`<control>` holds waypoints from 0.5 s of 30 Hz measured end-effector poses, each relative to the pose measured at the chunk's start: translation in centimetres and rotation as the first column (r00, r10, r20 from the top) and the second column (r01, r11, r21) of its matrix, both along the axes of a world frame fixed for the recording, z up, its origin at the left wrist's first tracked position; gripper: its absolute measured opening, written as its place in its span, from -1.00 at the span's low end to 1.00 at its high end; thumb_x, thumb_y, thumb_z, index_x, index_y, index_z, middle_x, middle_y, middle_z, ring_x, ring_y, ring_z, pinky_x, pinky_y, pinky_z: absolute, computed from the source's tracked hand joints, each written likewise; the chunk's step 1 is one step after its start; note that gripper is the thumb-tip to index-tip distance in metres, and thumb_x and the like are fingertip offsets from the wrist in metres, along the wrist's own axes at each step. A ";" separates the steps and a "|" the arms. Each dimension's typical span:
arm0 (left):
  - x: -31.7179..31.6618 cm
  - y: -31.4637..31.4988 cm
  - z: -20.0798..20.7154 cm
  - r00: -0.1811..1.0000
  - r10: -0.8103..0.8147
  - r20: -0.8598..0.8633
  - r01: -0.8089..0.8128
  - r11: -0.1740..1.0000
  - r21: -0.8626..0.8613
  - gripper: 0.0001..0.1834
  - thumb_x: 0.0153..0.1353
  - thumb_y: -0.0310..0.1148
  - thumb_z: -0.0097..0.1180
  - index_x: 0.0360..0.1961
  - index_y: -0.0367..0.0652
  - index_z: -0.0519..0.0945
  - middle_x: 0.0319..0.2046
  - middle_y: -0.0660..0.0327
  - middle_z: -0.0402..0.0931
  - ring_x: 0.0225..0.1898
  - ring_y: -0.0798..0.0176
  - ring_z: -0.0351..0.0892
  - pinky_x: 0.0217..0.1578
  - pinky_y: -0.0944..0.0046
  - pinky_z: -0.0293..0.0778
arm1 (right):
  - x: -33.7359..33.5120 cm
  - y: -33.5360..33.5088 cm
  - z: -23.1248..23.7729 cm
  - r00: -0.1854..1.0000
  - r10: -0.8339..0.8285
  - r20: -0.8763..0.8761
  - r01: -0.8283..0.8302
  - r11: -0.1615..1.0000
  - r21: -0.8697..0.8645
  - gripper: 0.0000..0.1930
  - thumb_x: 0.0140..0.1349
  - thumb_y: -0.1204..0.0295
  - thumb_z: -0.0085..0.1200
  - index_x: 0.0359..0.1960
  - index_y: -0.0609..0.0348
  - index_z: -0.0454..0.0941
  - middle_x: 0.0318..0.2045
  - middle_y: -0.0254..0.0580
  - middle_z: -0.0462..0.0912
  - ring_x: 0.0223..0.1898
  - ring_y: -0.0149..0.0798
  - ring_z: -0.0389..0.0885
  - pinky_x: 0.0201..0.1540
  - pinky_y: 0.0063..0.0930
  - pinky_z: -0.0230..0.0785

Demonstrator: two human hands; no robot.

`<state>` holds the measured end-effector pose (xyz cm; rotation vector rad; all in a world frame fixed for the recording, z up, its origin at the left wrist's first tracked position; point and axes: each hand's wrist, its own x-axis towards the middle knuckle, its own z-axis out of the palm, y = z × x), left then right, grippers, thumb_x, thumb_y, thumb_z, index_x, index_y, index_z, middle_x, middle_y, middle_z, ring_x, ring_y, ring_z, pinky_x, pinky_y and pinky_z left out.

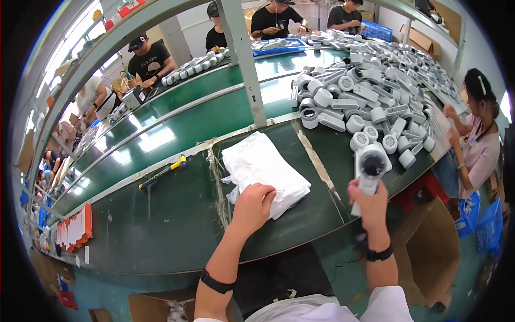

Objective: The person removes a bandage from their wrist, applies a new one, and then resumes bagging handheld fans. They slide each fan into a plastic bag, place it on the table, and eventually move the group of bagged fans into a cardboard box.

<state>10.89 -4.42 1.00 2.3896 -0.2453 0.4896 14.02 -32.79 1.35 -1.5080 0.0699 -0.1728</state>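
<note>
On the green work surface in front of me lies a stack of thin white plastic bags (260, 161). My left hand (255, 206) is on its near edge, thumb and fingers pinched together on the top bag. To the right, my right hand (371, 203) grips a grey handheld fan (372, 166) by its handle, with the round, dark-faced head pointing up. That fan is held above the surface, close to the near edge of a large heap of similar grey fans (375, 96).
A yellow and black tool (163, 172) lies left of the bags. Orange and white flat pieces (75, 228) stand at the far left. A metal post (245, 64) rises behind the bags. An open carton (429, 252) stands below right, near a seated co-worker (475, 147). Other people work across the conveyor.
</note>
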 end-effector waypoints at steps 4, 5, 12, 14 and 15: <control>0.2 -0.4 -0.3 0.990 0.018 -0.137 -0.043 0.983 -0.180 -0.84 0.20 -0.44 0.17 -0.26 -0.31 0.65 -0.40 0.04 0.63 -0.41 0.18 0.59 -0.31 0.28 0.46 | -2.6 5.4 -0.7 0.967 0.240 -0.088 -0.218 0.954 0.207 -0.63 -0.03 0.61 0.35 -0.18 0.26 0.46 -0.42 -0.26 0.59 -0.55 -0.43 0.54 -0.51 -0.54 0.43; 0.2 -0.4 -0.3 0.986 0.020 -0.166 -0.056 0.975 -0.215 -0.83 0.22 -0.43 0.16 -0.24 -0.32 0.65 -0.42 0.04 0.64 -0.43 0.25 0.58 -0.32 0.31 0.45 | -2.7 6.7 -0.6 0.963 0.258 -0.082 -0.230 0.939 0.256 -0.63 -0.02 0.61 0.35 -0.19 0.25 0.46 -0.42 -0.27 0.59 -0.54 -0.43 0.54 -0.50 -0.54 0.43; 0.0 -0.4 0.4 0.956 -0.018 -0.294 -0.117 0.893 -0.434 -0.80 0.26 -0.40 0.12 -0.21 -0.34 0.64 -0.47 0.11 0.63 -0.41 0.32 0.57 -0.32 0.33 0.45 | -2.6 12.5 -1.7 0.975 0.219 -0.040 -0.200 0.942 0.271 -0.62 -0.01 0.57 0.35 -0.17 0.28 0.44 -0.35 -0.24 0.63 -0.48 -0.48 0.55 -0.47 -0.59 0.43; 0.0 -0.3 -0.1 0.951 -0.026 -0.308 -0.125 0.879 -0.460 -0.79 0.27 -0.39 0.12 -0.21 -0.35 0.64 -0.47 0.16 0.62 -0.41 0.39 0.53 -0.33 0.37 0.44 | -2.2 13.8 -2.3 0.989 0.145 -0.002 -0.142 0.968 0.205 -0.61 -0.02 0.56 0.35 -0.17 0.29 0.44 -0.36 -0.23 0.63 -0.46 -0.48 0.56 -0.45 -0.59 0.43; -0.1 -0.3 -0.2 0.952 -0.027 -0.306 -0.123 0.879 -0.461 -0.79 0.27 -0.39 0.12 -0.21 -0.35 0.64 -0.47 0.16 0.62 -0.41 0.39 0.53 -0.33 0.37 0.44 | -1.8 14.2 -2.7 0.991 0.133 0.034 -0.137 0.977 0.165 -0.62 -0.02 0.56 0.34 -0.17 0.30 0.45 -0.38 -0.24 0.62 -0.47 -0.48 0.56 -0.44 -0.59 0.43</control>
